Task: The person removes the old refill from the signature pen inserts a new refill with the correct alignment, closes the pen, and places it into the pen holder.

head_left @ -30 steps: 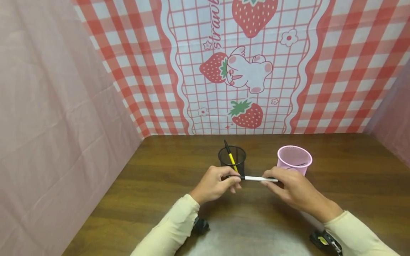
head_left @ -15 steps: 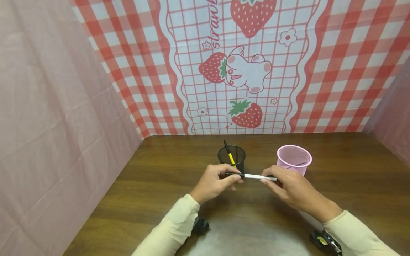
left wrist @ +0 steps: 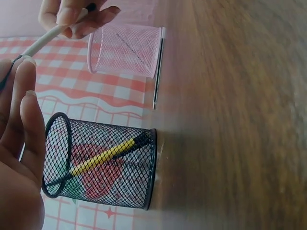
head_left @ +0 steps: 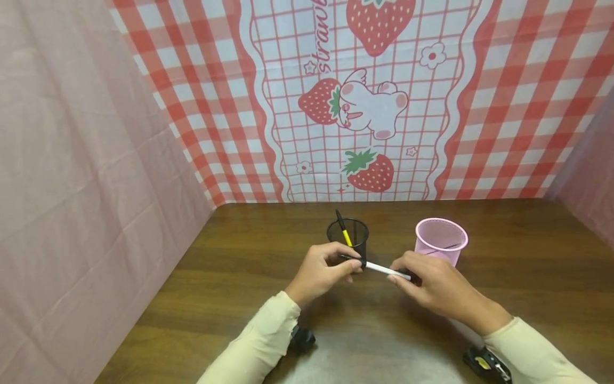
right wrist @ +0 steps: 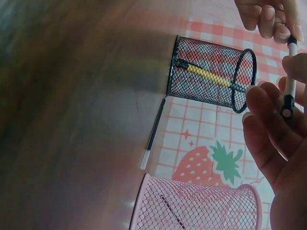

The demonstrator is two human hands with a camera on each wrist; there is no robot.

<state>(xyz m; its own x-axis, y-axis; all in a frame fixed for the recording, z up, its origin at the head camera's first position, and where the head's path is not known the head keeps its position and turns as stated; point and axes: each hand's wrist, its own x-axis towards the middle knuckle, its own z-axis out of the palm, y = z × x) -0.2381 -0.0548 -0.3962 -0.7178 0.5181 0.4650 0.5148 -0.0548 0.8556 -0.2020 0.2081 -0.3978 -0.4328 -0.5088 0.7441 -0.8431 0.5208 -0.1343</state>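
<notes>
Both hands hold a white-barrelled pen (head_left: 379, 268) with black ends, level with the cups in the head view. My left hand (head_left: 318, 272) pinches its black left part between thumb and fingers. My right hand (head_left: 438, 285) pinches the opposite end, and its fingers hide part of the barrel. Just beyond the left hand stands a black mesh pen cup (left wrist: 105, 194), holding a yellow-and-black pen (head_left: 346, 232) that leans left. A pink mesh pen cup (head_left: 451, 258) stands beyond the right hand, with a thin dark stick (left wrist: 132, 51) inside.
On the wooden table (head_left: 230, 298), a slim black rod with a clear end (right wrist: 154, 134), like a pen refill, lies between the two cups. A red-and-white checked cloth (head_left: 230, 160) hangs behind, with pink cloth (head_left: 96, 186) at the sides. Black devices (head_left: 484, 362) sit under both wrists.
The pen has tilted, its right end now lower than its left. The left hand has risen slightly and the right fingers have shifted a little. Both cups stay in place.
</notes>
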